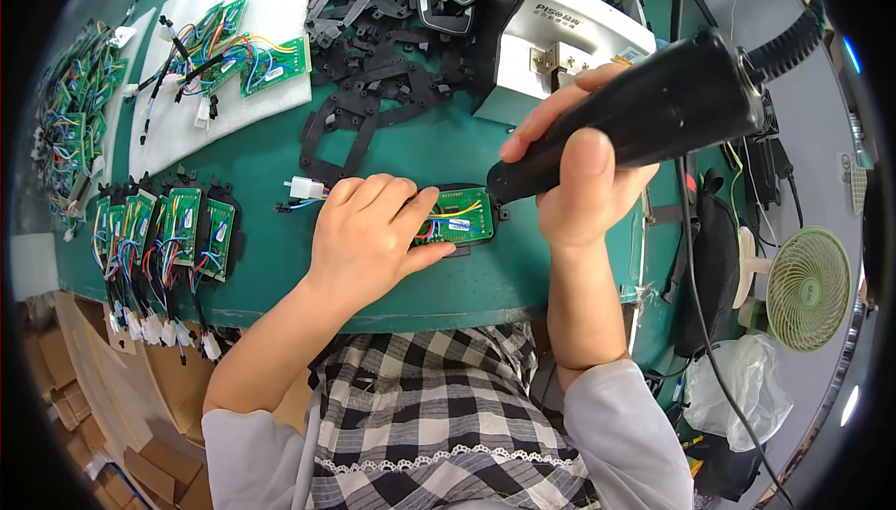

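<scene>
My right hand [597,174] is wrapped round a black electric screwdriver [663,99], its cable coming off the upper end. The tool is tilted, and its lower end meets the right edge of a green circuit board [467,213]. That board, with yellow, blue and red wires, lies on a black plastic part on the green table. With fingers and thumb closed at its two long edges, my left hand [369,239] grips the board and covers its left portion. A white connector [303,189] on wires sticks out left of this hand. The screwdriver's tip is hidden at the board's edge.
Several wired boards on black frames [173,230] stand in a row at left. More boards lie on white foam [280,6]. Black plastic frames [373,90] are heaped at the back, beside a white machine [560,29]. At right are a hanging cable [691,267] and green fan [808,288].
</scene>
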